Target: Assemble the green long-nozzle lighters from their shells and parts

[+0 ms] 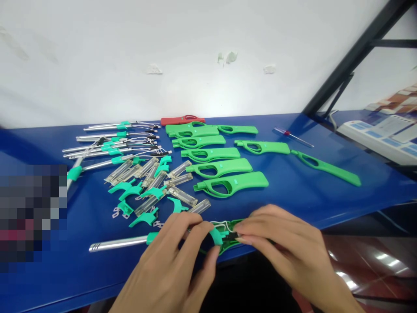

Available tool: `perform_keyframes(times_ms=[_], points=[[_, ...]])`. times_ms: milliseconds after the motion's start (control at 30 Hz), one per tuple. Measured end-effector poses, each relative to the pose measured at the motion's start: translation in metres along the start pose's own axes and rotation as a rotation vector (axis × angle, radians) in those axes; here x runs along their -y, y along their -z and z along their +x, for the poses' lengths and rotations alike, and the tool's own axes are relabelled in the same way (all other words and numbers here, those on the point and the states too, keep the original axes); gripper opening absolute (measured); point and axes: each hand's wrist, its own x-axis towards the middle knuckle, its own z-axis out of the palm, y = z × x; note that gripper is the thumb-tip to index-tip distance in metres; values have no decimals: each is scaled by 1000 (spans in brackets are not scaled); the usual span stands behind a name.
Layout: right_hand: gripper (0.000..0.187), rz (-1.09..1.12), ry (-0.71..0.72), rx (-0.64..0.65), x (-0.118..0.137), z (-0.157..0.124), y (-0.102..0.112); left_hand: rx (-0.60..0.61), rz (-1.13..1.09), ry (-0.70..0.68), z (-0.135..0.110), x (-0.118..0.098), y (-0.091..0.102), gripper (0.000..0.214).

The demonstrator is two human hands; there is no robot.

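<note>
At the table's front edge, my left hand pinches a teal trigger between thumb and fingers. My right hand is closed on the end of a small black igniter, right beside the trigger. White wires loop above these parts. Underneath lies an opened green lighter shell, mostly covered by my hands. A silver lighter tube with a teal collar sticks out to the left from under my left hand. Where the trigger meets the igniter is partly hidden by my fingertips.
Behind my hands lie several clear fuel tanks and loose teal triggers. Metal tubes with wires lie at the left. Green lighter shells, a red one and a screwdriver lie farther back on the blue table.
</note>
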Motion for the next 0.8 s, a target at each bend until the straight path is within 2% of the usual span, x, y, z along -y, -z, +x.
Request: perform_keyframes(times_ms=[467,800], points=[[28,107,-69,45,3,-3,3,5,-62,25,1,-2,-2,23],[23,164,-114,47,4,0,4,-10,-69,28,3,-4,-1,23]])
